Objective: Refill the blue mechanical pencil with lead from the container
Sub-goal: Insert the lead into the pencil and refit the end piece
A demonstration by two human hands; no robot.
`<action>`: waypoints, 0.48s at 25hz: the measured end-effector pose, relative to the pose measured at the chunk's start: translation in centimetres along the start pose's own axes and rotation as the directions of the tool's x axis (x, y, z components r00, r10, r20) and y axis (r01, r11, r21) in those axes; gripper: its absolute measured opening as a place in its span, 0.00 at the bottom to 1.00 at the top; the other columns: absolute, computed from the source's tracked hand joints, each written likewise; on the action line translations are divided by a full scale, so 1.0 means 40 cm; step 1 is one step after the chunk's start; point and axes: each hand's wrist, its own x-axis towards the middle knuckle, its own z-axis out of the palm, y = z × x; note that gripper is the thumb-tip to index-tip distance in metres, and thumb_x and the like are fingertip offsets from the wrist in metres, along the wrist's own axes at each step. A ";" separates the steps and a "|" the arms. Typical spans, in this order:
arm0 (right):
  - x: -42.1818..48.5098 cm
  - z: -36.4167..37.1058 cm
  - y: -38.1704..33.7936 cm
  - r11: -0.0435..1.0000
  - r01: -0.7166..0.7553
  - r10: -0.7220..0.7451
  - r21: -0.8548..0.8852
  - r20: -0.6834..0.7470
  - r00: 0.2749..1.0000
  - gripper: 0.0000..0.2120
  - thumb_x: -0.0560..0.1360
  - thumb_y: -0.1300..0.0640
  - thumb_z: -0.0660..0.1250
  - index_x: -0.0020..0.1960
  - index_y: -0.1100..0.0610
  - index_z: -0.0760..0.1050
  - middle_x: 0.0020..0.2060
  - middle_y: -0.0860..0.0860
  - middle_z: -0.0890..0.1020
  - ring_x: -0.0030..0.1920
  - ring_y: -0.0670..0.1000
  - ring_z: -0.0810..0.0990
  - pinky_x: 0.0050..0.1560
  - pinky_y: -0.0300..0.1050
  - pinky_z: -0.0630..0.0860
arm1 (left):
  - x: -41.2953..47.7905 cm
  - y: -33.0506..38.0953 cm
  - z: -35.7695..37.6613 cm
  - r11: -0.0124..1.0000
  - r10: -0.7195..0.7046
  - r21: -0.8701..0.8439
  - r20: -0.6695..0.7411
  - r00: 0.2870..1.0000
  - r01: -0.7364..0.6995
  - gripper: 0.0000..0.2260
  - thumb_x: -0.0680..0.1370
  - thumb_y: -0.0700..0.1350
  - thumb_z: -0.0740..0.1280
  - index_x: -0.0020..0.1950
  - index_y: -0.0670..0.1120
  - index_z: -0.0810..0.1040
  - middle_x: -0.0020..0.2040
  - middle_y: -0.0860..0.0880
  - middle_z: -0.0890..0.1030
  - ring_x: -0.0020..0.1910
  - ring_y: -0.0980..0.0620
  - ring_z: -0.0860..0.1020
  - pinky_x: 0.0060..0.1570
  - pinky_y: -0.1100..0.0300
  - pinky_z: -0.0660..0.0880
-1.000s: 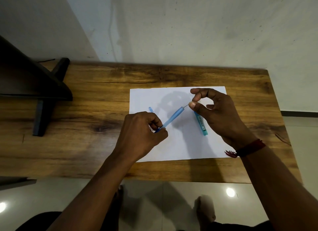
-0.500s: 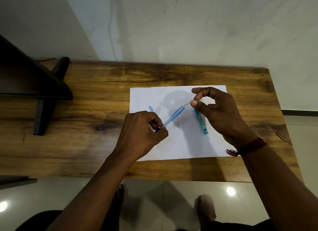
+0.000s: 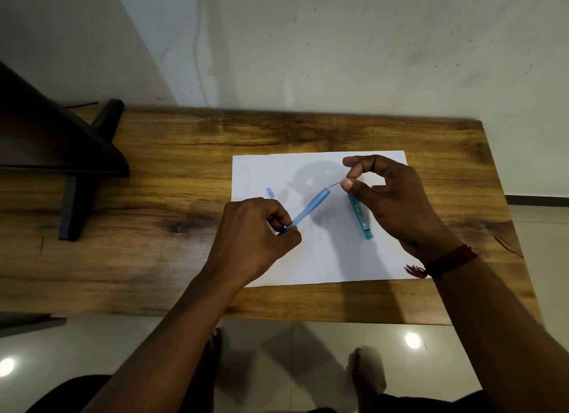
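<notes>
My left hand (image 3: 252, 237) grips the lower end of the blue mechanical pencil (image 3: 309, 209), which slants up to the right above a white sheet of paper (image 3: 323, 258). My right hand (image 3: 391, 197) pinches a thin dark lead (image 3: 335, 185) between thumb and forefinger, its tip just at the pencil's open upper end. The teal lead container (image 3: 361, 217) lies flat on the paper beneath my right hand. A small blue cap (image 3: 270, 193) lies on the paper behind my left hand.
The paper lies on a wooden table (image 3: 154, 243) set against a pale wall. A dark stand (image 3: 77, 178) occupies the table's left end. Tiled floor and my feet show below the front edge.
My right hand has shifted slightly up and away, so a bit more of the lead shows between my fingers and the pencil's end. My left hand holds still.
</notes>
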 end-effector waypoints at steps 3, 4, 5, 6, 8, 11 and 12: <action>0.001 -0.003 0.003 1.000 0.000 0.000 -0.002 0.001 1.000 0.03 0.73 0.55 0.72 0.43 0.52 0.78 0.57 0.44 0.81 0.61 0.42 0.74 0.61 0.62 0.73 | 0.001 0.000 0.000 1.000 0.002 -0.007 -0.006 1.000 -0.002 0.05 0.67 0.48 0.77 0.37 0.49 0.83 0.33 0.56 0.80 0.29 0.60 0.77 0.33 0.71 0.69; 0.002 -0.003 0.003 1.000 0.000 0.000 -0.007 0.000 1.000 0.03 0.73 0.55 0.72 0.43 0.51 0.78 0.57 0.44 0.81 0.61 0.42 0.74 0.61 0.61 0.73 | 0.001 0.000 -0.001 1.000 0.004 -0.007 -0.006 1.000 -0.004 0.05 0.67 0.48 0.77 0.37 0.49 0.83 0.33 0.56 0.80 0.29 0.60 0.77 0.33 0.71 0.69; 0.002 -0.002 0.003 1.000 0.002 -0.002 -0.013 -0.001 1.000 0.03 0.73 0.55 0.72 0.43 0.51 0.78 0.57 0.45 0.81 0.60 0.43 0.74 0.61 0.61 0.73 | 0.001 0.000 -0.001 1.000 0.005 -0.006 -0.005 1.000 -0.005 0.05 0.67 0.48 0.77 0.37 0.49 0.83 0.34 0.56 0.80 0.29 0.60 0.77 0.33 0.72 0.69; 0.002 -0.002 0.004 1.000 0.005 -0.005 -0.017 -0.001 1.000 0.03 0.73 0.55 0.72 0.42 0.51 0.78 0.57 0.45 0.81 0.60 0.43 0.74 0.61 0.60 0.73 | 0.000 0.001 -0.001 1.000 0.006 -0.005 -0.004 1.000 -0.006 0.05 0.67 0.48 0.76 0.38 0.49 0.83 0.34 0.56 0.81 0.29 0.60 0.77 0.33 0.72 0.69; 0.003 -0.001 0.007 1.000 0.011 -0.011 -0.015 0.002 1.000 0.03 0.73 0.55 0.72 0.42 0.51 0.78 0.57 0.45 0.81 0.61 0.43 0.74 0.62 0.57 0.73 | 0.001 0.001 -0.001 1.000 0.006 -0.002 -0.006 1.000 -0.006 0.05 0.67 0.48 0.76 0.38 0.49 0.83 0.34 0.56 0.80 0.29 0.60 0.77 0.33 0.71 0.69; 0.005 0.000 0.012 0.999 0.018 -0.017 -0.030 0.018 1.000 0.04 0.73 0.55 0.72 0.43 0.50 0.77 0.57 0.45 0.81 0.59 0.39 0.74 0.63 0.52 0.71 | 0.001 0.000 -0.001 1.000 0.003 0.001 -0.009 1.000 -0.003 0.05 0.67 0.48 0.76 0.38 0.49 0.83 0.33 0.56 0.80 0.29 0.60 0.77 0.33 0.71 0.68; 0.005 0.000 0.015 0.999 0.023 -0.022 -0.037 0.023 0.999 0.04 0.73 0.55 0.72 0.43 0.50 0.77 0.57 0.45 0.81 0.59 0.38 0.74 0.62 0.50 0.70 | 0.001 0.000 -0.001 1.000 0.006 0.001 -0.008 1.000 -0.006 0.05 0.67 0.48 0.77 0.38 0.49 0.83 0.33 0.56 0.80 0.29 0.60 0.77 0.33 0.72 0.68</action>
